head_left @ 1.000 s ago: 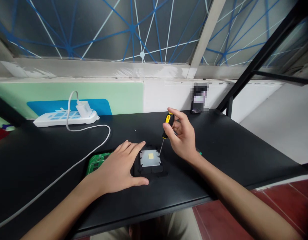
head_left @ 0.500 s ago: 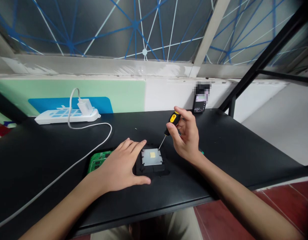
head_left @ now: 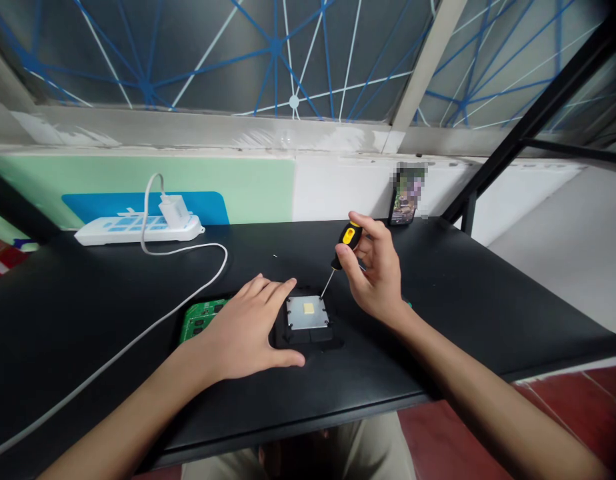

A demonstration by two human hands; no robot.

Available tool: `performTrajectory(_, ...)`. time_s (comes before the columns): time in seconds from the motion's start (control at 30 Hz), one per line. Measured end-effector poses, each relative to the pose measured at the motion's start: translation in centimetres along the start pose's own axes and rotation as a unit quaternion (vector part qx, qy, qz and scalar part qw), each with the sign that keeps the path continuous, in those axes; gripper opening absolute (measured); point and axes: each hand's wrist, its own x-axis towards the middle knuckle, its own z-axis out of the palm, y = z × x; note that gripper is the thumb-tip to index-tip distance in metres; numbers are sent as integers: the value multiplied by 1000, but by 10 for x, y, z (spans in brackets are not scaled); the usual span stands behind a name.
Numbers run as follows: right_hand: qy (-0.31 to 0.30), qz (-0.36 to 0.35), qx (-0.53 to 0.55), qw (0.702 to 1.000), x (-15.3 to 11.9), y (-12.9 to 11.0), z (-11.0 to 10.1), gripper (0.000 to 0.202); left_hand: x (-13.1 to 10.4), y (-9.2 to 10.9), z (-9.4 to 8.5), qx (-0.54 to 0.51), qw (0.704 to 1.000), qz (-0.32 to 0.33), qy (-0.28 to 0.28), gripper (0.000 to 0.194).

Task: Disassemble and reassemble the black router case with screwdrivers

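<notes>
A black device part with a silvery metal plate (head_left: 299, 320) lies on the black table, a small cream pad (head_left: 309, 309) at the plate's middle. My left hand (head_left: 248, 327) rests over the part's left side, fingers spread, thumb near its front edge. My right hand (head_left: 375, 267) grips the black and yellow handle of a screwdriver (head_left: 349, 235). The screwdriver leans, its tip at the plate's back right corner. Partly under my left hand and wrist is a green circuit board (head_left: 201, 317).
A white power strip (head_left: 123, 231) with a plugged-in charger (head_left: 174, 212) stands at the back left. Its white cable (head_left: 138, 328) runs across the table's left side. A phone (head_left: 404, 197) leans against the wall (head_left: 338, 190) at the back right.
The whole view has shifted slightly, so things appear a little further right. Both hands keep their places at the device part. The picture on the phone's screen has changed.
</notes>
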Motion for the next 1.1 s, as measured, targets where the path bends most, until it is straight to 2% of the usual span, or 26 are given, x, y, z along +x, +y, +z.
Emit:
performTrajectory(0.23, -15, 39, 57, 998, -3, -3, -3, 40, 0, -2, 2, -3, 1000, 5, 7, 109)
performTrajectory(0.53, -3, 24, 54, 998, -4, -4, 0, 43, -1, 0, 0, 0, 1000, 4, -3, 107)
performTrajectory(0.63, 17, 16, 63, 998, -1, -3, 2, 40, -1, -1, 0, -10, 1000, 14, 8, 105)
performTrajectory(0.8, 63, -33, 94, 993, 5, -1, 4, 32, -2, -3, 2, -17, 1000, 3, -12, 105)
performTrajectory(0.93, 69, -11, 72, 995, 7, -4, 5, 29, -1, -5, 5, -25, 1000, 9, -3, 104)
performTrajectory(1.1, 60, 15, 106, 992, 7, -10, 5, 26, -1, -3, 2, -29, 999, 2, -13, 104)
